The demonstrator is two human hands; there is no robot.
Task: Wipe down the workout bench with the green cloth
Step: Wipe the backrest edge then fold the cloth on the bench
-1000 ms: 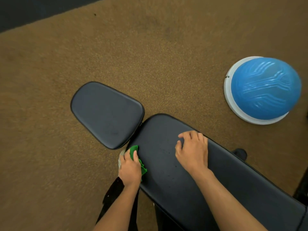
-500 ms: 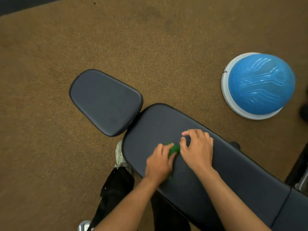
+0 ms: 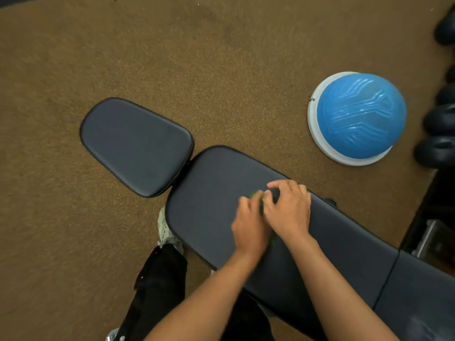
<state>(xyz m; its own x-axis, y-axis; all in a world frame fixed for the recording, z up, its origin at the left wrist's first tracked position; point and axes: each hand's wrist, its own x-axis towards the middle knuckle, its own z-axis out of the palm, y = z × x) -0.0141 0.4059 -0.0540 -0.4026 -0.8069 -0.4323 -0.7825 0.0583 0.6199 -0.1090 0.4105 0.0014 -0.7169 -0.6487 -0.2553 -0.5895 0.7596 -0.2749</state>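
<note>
I've got the left hand (image 3: 250,227) flat on the long bench pad (image 3: 211,193), fingers pressing the green cloth (image 3: 256,196) down; only a sliver of it shows, right beside the right hand (image 3: 288,210). Right hand's fingers are curled, tips on the pad, holding nothing I can see. My call: keep the palm flat, run overlapping strokes lengthwise, move the right hand clear. The small seat pad (image 3: 135,143) needs wiping too.
</note>
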